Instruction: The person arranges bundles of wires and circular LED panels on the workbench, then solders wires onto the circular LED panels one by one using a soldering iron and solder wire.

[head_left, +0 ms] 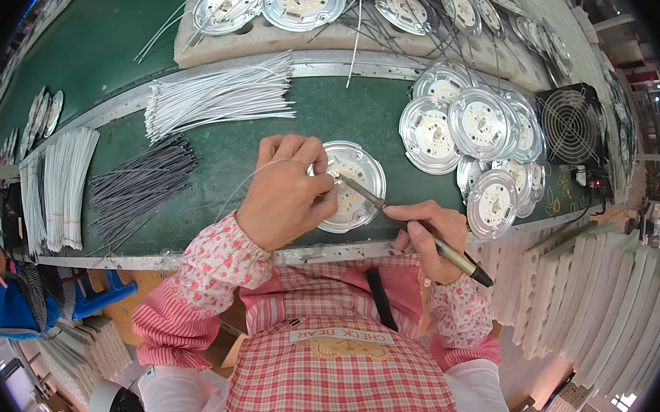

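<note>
Somewhere mid-disc, by the look of it. Got one disc (368,173) on the bench (217,149), right at the left fingertips, and probably partway through a joint near its centre. Can't tell if fixed yet or just held in place; too well hidden behind the left hand (286,190).

Seemingly done: at least some of the far discs (303,3), well beyond both sets of fingers on a pale slab (267,42), trailing loose wires. Seemingly left: the stack (482,120) off to the right of the right fingers, with no clear sign of wires soldered on, though tough to judge at this angle. Plenty of stock to get through too: a white bundle (217,99) beyond and left of the left fingers, a grey bundle (142,182) straight left of them, a banded bundle (73,187) further left again.

As for the fingers: left ones bunched together over the left part of the disc, apparently clamped on a thin wire (259,167) curving out leftward past the knuckles. Right hand (444,232) closed pen-style on an iron (365,192), with the tip just beside the left fingertips. So: disc partly under the left fingers, and beyond and left of the right ones. Touching the left fingertips? Can't tell. Clear of the right ones, though.
</note>
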Tool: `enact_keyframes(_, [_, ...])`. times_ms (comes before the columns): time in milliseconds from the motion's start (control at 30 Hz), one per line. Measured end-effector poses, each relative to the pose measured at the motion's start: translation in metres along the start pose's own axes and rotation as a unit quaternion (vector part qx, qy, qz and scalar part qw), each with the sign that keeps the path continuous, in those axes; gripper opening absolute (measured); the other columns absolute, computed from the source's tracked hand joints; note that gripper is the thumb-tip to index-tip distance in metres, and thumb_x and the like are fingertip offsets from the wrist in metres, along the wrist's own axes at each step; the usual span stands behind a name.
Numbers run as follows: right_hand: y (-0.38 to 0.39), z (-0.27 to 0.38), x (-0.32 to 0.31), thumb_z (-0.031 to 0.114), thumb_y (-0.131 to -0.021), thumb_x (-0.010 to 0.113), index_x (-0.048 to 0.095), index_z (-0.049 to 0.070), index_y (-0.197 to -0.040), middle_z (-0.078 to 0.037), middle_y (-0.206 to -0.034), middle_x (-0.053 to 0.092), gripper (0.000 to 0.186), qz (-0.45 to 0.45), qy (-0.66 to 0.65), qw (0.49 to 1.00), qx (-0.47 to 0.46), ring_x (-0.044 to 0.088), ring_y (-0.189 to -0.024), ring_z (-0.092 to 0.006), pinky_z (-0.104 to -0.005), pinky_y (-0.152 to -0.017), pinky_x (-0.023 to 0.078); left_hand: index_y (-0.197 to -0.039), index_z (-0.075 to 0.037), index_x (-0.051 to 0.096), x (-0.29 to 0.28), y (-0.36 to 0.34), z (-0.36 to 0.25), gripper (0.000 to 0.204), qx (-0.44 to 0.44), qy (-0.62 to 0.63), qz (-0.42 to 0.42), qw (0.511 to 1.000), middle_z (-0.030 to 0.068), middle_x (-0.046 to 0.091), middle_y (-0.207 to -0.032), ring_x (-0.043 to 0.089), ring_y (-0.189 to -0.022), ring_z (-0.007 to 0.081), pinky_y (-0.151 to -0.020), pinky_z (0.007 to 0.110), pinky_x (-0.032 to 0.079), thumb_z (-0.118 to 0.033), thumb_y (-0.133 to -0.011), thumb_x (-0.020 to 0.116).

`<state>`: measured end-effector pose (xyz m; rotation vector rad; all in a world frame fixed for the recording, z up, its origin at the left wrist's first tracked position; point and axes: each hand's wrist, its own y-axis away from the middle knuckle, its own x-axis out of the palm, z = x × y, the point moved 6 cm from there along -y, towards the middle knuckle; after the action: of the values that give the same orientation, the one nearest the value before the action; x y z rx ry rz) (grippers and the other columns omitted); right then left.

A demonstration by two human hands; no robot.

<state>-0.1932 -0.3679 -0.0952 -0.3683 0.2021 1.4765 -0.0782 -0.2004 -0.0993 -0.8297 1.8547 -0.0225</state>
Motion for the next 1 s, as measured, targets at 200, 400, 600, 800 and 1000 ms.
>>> enact_keyframes(200, [0.005, -0.003, 0.003, 0.012, -0.095, 0.050, 0.069, 0.001, -0.111, -0.006, -0.060, 0.062, 0.028, -0.017, 0.004, 1.000, -0.007, 0.064, -0.054, -0.0132, -0.0271, -0.054, 0.050, -0.090, -0.010, 0.071, -0.006, 0.005, -0.003, 0.020, -0.023, -0.017, -0.006, 1.000, 0.0037, 0.058, -0.094, 0.057, -0.093, 0.0254, -0.085, 0.039, 0.042, -0.009, -0.070, 0.074])
enact_keyframes(400, [0.008, -0.002, 0.005, 0.010, -0.095, 0.049, 0.069, 0.000, -0.112, -0.006, -0.062, 0.062, 0.028, -0.025, -0.029, 0.998, 0.047, 0.063, -0.055, -0.0134, -0.0266, -0.055, 0.050, -0.121, -0.014, 0.068, -0.008, 0.028, -0.008, 0.050, 0.045, -0.075, 0.008, 0.996, 0.0050, 0.061, -0.108, 0.060, -0.099, 0.0250, -0.084, 0.038, 0.047, -0.004, -0.072, 0.070])
enact_keyframes(600, [0.009, -0.014, -0.006, 0.018, -0.094, 0.062, 0.065, 0.001, -0.119, -0.014, -0.081, 0.067, 0.030, -0.076, -0.092, 0.982, 0.146, 0.066, -0.069, -0.0200, -0.0302, -0.065, 0.053, -0.123, -0.011, 0.066, -0.008, 0.028, -0.011, 0.050, 0.072, -0.125, 0.026, 0.989, 0.0051, 0.061, -0.109, 0.060, -0.102, 0.0232, -0.085, 0.039, 0.047, -0.007, -0.073, 0.068])
enact_keyframes(800, [-0.030, 0.015, 0.046, 0.035, -0.068, 0.087, 0.045, 0.003, -0.140, -0.023, -0.128, 0.054, 0.089, -0.012, 0.286, 0.952, -0.112, 0.052, -0.119, -0.0409, -0.0531, -0.101, 0.040, -0.120, -0.010, 0.067, -0.013, 0.023, -0.012, 0.046, 0.053, -0.095, 0.051, 0.993, 0.0062, 0.062, -0.110, 0.060, -0.102, 0.0245, -0.086, 0.039, 0.047, -0.007, -0.073, 0.071])
enact_keyframes(1000, [0.007, 0.020, 0.044, 0.043, -0.066, 0.087, 0.047, 0.002, -0.138, -0.022, -0.125, 0.055, 0.092, -0.021, 0.333, 0.939, -0.085, 0.052, -0.121, -0.0410, -0.0527, -0.102, 0.038, -0.098, -0.009, 0.068, -0.038, -0.012, 0.059, 0.017, -0.079, -0.109, -0.087, 0.987, 0.0080, 0.065, -0.097, 0.061, -0.091, 0.0302, -0.083, 0.040, 0.045, -0.010, -0.082, 0.072])
